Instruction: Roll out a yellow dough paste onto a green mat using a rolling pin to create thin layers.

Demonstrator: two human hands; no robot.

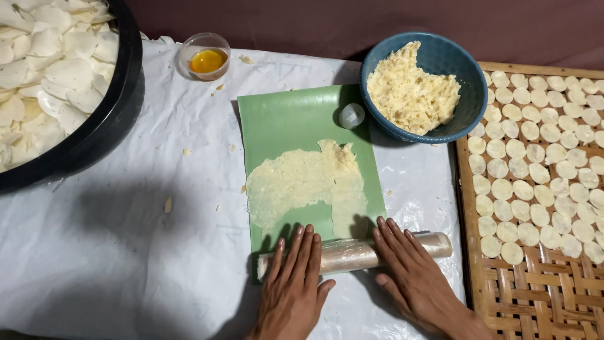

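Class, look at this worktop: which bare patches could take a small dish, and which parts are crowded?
Free: white sheet between black tub, green mat and left hand; a narrower strip between mat and woven tray. Crowded: tray's upper part, around blue bowl.

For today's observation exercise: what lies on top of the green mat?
On the green mat: a thin dough sheet, a small round cap and the wrapped rolling pin under both hands. The mat's near edge is covered.

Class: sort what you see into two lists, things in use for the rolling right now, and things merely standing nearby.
In use: left hand, right hand, rolling pin, flattened dough, green mat.

Standing nearby: blue bowl, woven tray, small glass cup, black tub, small cap.
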